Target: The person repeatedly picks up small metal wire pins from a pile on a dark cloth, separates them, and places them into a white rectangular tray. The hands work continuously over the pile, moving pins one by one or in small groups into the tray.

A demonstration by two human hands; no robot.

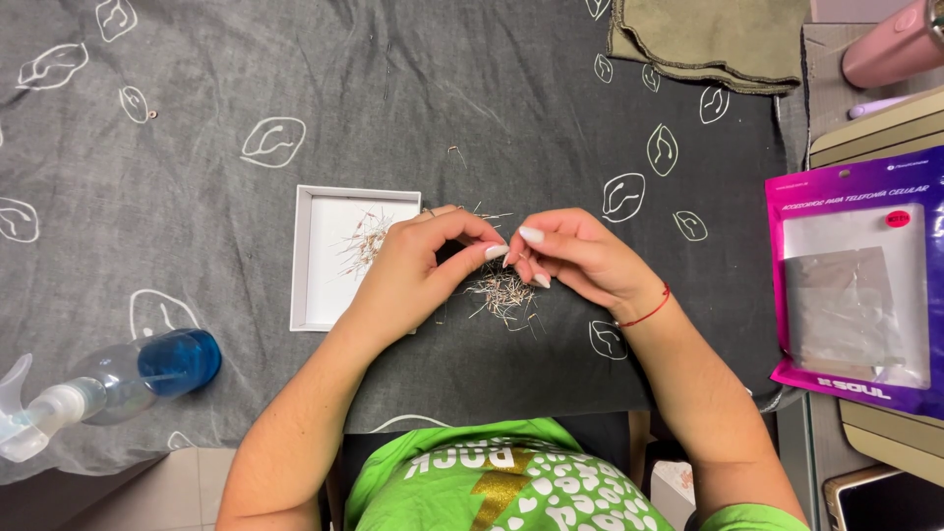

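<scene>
Hands are meeting just above a loose pile of thin metal pins (501,293), which is lying on the dark grey cloth (197,197) covering the tabletop. The left hand (413,275) is reaching in from the left of the pile with thumb and forefinger pressed nearly together; its grip is pinching closed, but the pin-sized thing between the fingertips is too small to make out, so I cannot tell for sure what it is holding. The right hand (580,258) is coming in from the right of the pile, its fingers curling and its grip also narrowing to a pinch at the tips, which are almost touching those of the left hand. A red string bracelet (644,313) is circling the right wrist.

Just left of the pile, a shallow white tray (324,295) is sitting on the cloth, holding a smaller scatter of the same pins (366,241); the left hand is overlapping its right edge. Well left of the pile and nearer the person, a clear spray bottle with blue liquid (147,374) is lying on its side. Well right of the pile, a magenta packet with a clear window (855,285) is lying beyond the cloth's edge. Far above the pile, a folded olive cloth (708,39) is resting at the tabletop's far side, with a pink bottle (890,44) beside it.
</scene>
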